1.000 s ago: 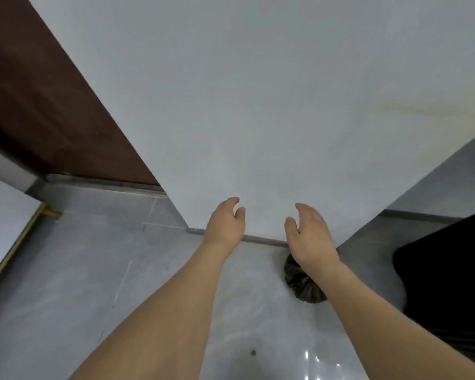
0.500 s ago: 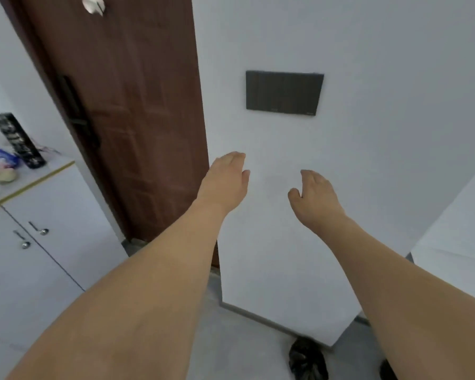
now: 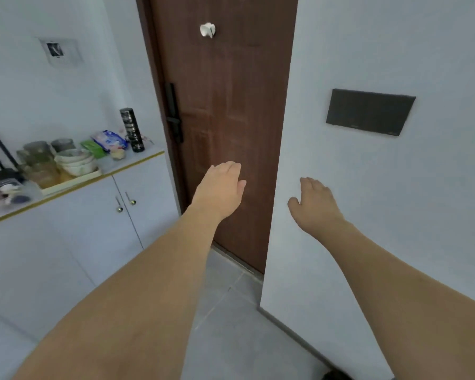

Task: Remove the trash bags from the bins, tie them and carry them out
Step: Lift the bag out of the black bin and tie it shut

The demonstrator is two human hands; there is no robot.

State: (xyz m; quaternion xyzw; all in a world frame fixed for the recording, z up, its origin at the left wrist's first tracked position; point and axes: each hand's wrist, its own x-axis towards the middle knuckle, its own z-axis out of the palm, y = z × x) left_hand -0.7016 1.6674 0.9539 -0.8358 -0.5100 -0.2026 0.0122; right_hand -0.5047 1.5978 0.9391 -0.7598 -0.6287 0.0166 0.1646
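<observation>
Both my arms reach forward with nothing in them. My left hand (image 3: pixel 222 185) hovers in front of the brown door (image 3: pixel 225 105), fingers straight and relaxed, palm down. My right hand (image 3: pixel 314 201) is held out before the white wall (image 3: pixel 395 215), fingers loosely bent. Only a dark sliver of a black trash bag (image 3: pixel 333 375) shows at the bottom edge, on the floor by the wall's corner. No bin is in view.
The shut door carries a black lock handle (image 3: pixel 174 116) and a white hook (image 3: pixel 207 30). A white cabinet (image 3: pixel 93 215) on the left holds bowls, jars and a dark cylinder. A dark panel (image 3: pixel 369 112) sits on the right wall. Grey tile floor (image 3: pixel 231 325) lies between.
My view has risen from the floor and swung left toward the door and cabinet. The black bag has slid down to the frame's bottom edge. Both hands stay empty and outstretched.
</observation>
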